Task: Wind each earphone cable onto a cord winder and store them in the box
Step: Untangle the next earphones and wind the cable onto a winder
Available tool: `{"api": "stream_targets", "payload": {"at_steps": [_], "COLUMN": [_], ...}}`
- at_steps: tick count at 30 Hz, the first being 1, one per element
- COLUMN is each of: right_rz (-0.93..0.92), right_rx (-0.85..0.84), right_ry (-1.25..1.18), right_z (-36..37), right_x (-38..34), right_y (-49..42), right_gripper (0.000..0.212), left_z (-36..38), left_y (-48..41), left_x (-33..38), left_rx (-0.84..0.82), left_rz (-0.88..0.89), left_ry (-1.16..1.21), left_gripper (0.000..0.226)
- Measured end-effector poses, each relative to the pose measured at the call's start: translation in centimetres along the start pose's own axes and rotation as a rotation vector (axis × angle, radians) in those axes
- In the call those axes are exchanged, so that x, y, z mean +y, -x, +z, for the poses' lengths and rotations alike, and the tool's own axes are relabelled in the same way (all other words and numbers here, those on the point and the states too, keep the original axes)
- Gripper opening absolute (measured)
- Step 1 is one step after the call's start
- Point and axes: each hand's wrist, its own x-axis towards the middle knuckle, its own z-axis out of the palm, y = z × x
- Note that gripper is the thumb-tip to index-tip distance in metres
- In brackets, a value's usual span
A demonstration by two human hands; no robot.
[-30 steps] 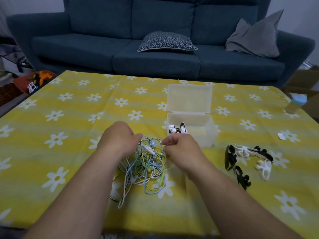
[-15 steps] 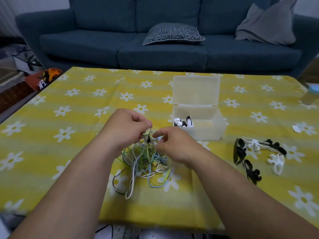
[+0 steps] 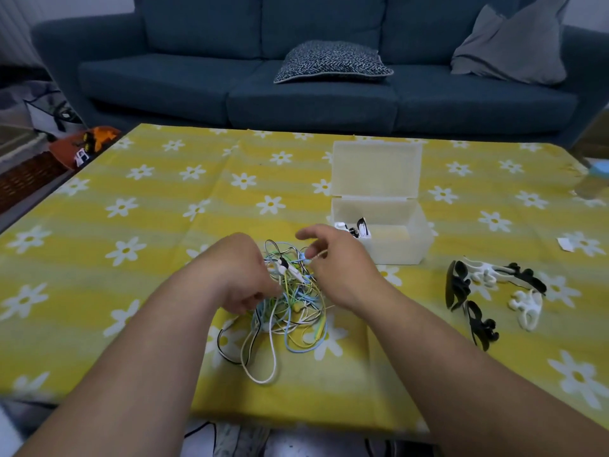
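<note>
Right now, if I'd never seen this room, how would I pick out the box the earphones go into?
Find the blue sofa, then the yellow daisy tablecloth in front of it. Right of centre, beyond the tangle of earphone cables, sits the box. It is a frosted plastic container, lid standing open, unlike the flat black and white cord winders to its right.

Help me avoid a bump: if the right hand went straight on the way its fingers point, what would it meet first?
Probably the raised loops of the tangle of earphone cables, then the left hand; the right hand points leftward, though depth is unclear.
</note>
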Motion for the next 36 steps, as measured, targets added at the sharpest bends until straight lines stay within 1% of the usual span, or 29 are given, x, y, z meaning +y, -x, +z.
{"api": "stream_targets", "payload": {"at_steps": [2,4,7,9,11,12,14,16,17,19,21,23,24,26,27,28,29,30,31,33,34,35,36], "right_rz": [-0.099,-0.163,-0.154,-0.125,-0.094,-0.082,-0.066,-0.055,-0.052,-0.06,-0.109,-0.176,-0.203,-0.211,-0.176,-0.12,-0.055,0.008,0.046,0.068,0.08,0.107,0.148], "right_rx": [-0.057,-0.126,-0.179,-0.177,-0.128,-0.092,-0.032,0.007,0.025,0.051,0.048,-0.009,-0.047,-0.078,-0.065,-0.029,0.023,0.096,0.166,0.259,0.279,0.287,0.288], "right_ry": [-0.008,0.045,0.077,0.051,-0.006,-0.038,-0.108,-0.171,-0.2,-0.272,-0.349,-0.377,-0.358,-0.298,-0.29,-0.312,-0.375,-0.457,-0.536,-0.681,-0.734,-0.771,-0.794], "right_z": [-0.5,-0.7,-0.8,-1.2,-1.8,-2.2,-3.0,-3.7,-4.0,-4.4,-4.8,-5.2,-5.3,-5.2,-5.3,-5.4,-5.8,-6.4,-7.2,-9.0,-9.9,-10.5,-10.9], "right_x": [-0.7,-1.1,-1.0,-1.1,-1.2,-1.3,-1.6,-1.8,-1.9,-2.2,-2.5,-2.8,-3.0,-3.3,-3.2,-2.9,-2.8,-2.8,-2.8,-2.8,-2.8,-2.6,-2.3], "right_y": [0.7,1.4,2.2,2.6,2.8,3.0,3.3,3.5,3.6,3.8,4.1,4.3,4.4,4.4,4.3,4.1,4.0,3.9,3.7,3.6,3.5,3.5,3.5], "right_gripper": [0.061,0.065,0.065,0.065,0.063,0.061,0.057,0.055,0.054,0.054,0.055,0.056,0.051,0.024,0.02,0.027,0.031,0.033,0.034,0.039,0.042,0.047,0.053], "left_z": [0.6,1.1,1.2,0.8,0.2,-0.2,-1.1,-1.8,-2.0,-2.0,-1.6,-1.0,-0.7,-0.1,0.2,0.3,0.4,0.5,0.6,0.7,0.7,0.7,0.6], "left_y": [0.2,0.3,0.4,0.6,0.9,1.3,2.1,2.5,2.6,2.8,3.1,3.5,3.7,4.0,4.1,4.0,3.8,3.2,2.7,1.4,0.9,0.6,0.5], "left_x": [-0.1,0.0,0.1,0.1,0.3,0.6,1.3,1.9,2.1,2.4,3.0,3.9,4.3,5.1,5.3,5.3,5.2,4.9,4.5,3.7,3.5,3.3,3.4], "left_rx": [-0.105,-0.143,-0.122,-0.053,0.083,0.187,0.451,0.69,0.768,0.835,0.82,0.722,0.657,0.506,0.429,0.355,0.303,0.293,0.329,0.481,0.535,0.548,0.525], "left_rz": [-0.048,-0.053,-0.027,0.015,0.107,0.17,0.323,0.477,0.551,0.673,0.76,0.835,0.869,0.918,0.921,0.894,0.835,0.753,0.666,0.502,0.433,0.38,0.341], "left_ry": [-0.1,-0.145,-0.155,-0.125,-0.026,0.03,0.086,0.063,0.062,0.081,0.043,0.039,0.066,0.134,0.163,0.179,0.182,0.172,0.168,0.238,0.332,0.457,0.583], "left_gripper": [0.03,0.024,0.014,0.015,0.021,0.024,0.029,0.03,0.03,0.029,0.026,0.021,0.019,0.017,0.016,0.014,0.011,0.013,0.014,0.011,0.019,0.029,0.039]}}
